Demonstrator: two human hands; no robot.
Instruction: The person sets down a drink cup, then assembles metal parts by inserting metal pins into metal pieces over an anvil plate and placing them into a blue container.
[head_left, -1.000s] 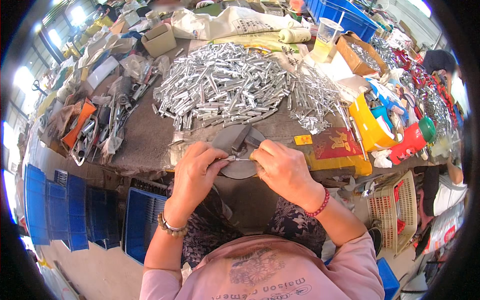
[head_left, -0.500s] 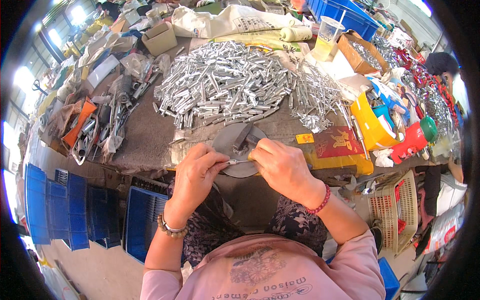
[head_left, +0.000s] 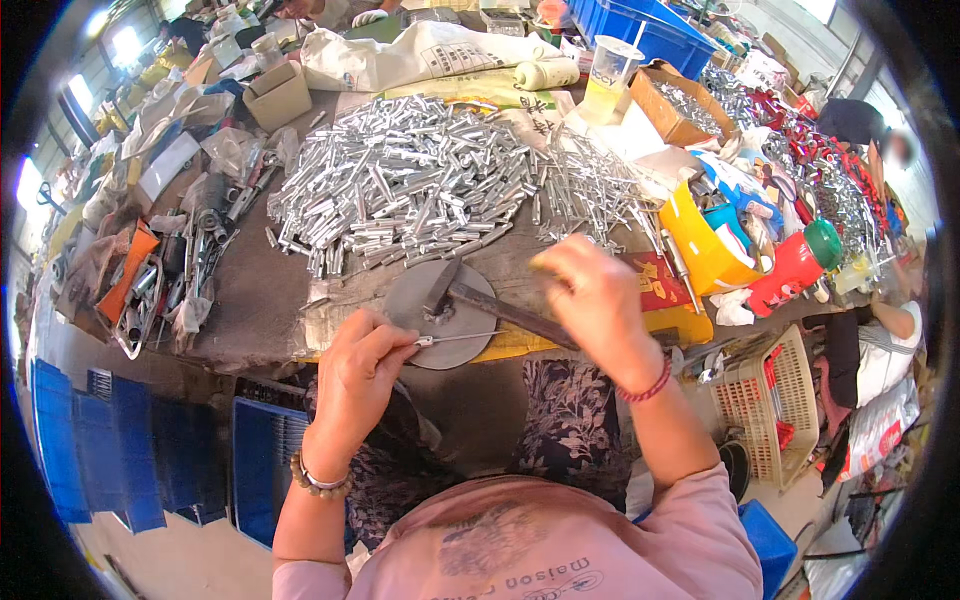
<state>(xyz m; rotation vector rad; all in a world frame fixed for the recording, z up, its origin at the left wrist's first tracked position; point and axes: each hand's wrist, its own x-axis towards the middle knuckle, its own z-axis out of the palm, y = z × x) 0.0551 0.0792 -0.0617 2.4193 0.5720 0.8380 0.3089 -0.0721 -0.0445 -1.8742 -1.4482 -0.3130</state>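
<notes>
My left hand point(head_left: 358, 370) pinches a small silvery metal fitting point(head_left: 425, 341) between thumb and fingers. A thin metal rod point(head_left: 470, 336) sticks out of the fitting to the right, over the near part of a round grey metal plate point(head_left: 412, 290). On the plate rests a hammer point(head_left: 512, 317), its handle slanting toward my right hand. My right hand point(head_left: 605, 305) is raised to the right of the plate, above the handle's end. Its fingers are curled and smeared by motion, so whether they hold anything is unclear.
A large heap of silvery metal tubes point(head_left: 400, 175) lies beyond the plate, with thin rods point(head_left: 590, 190) to its right. Farther right stand a yellow container point(head_left: 705, 245), a red bottle point(head_left: 790, 275) and a cardboard box point(head_left: 675, 120). Blue crates point(head_left: 265, 470) stand at lower left.
My right hand has left the rod and moved right and up. The left hand still holds the fitting with the rod. More of the hammer now shows, and the view has shifted.
</notes>
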